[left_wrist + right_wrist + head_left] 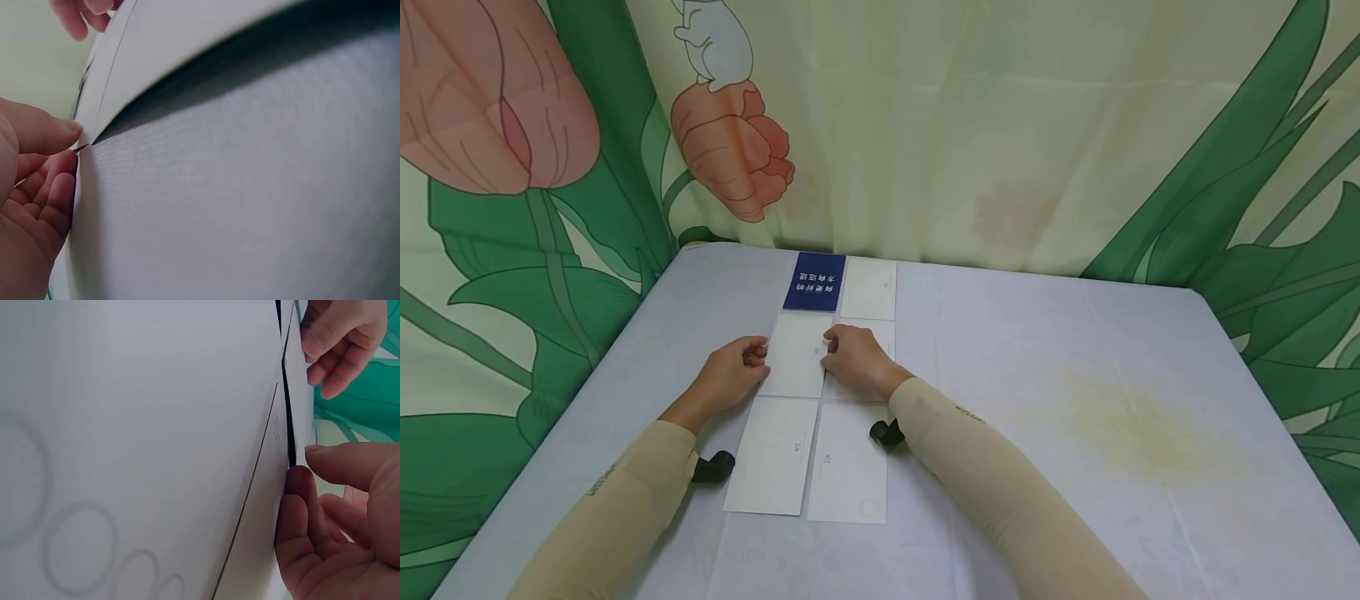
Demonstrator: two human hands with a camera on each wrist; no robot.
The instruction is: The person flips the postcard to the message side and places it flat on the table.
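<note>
A white postcard point(793, 358) with faint small print lies in the middle of the left column of cards. My left hand point(733, 371) pinches its left edge, thumb on top and the other fingers curled at the side. At its right edge my right hand point(859, 358) grips with thumb and curled fingers, covering part of the white card point(885, 333) beside it. In the left wrist view, the left thumb point(59, 134) presses at a card's corner. The right wrist view shows the right thumb point(337, 464) close above the fingertips at the card edge.
A navy card point(814, 282) with white writing and a white card point(869, 288) lie at the back. Two more white cards, one on the left point(771, 458) and one on the right point(848, 467), lie nearer. A white cloth point(1075, 417) covers the table; a printed curtain point(925, 125) hangs behind.
</note>
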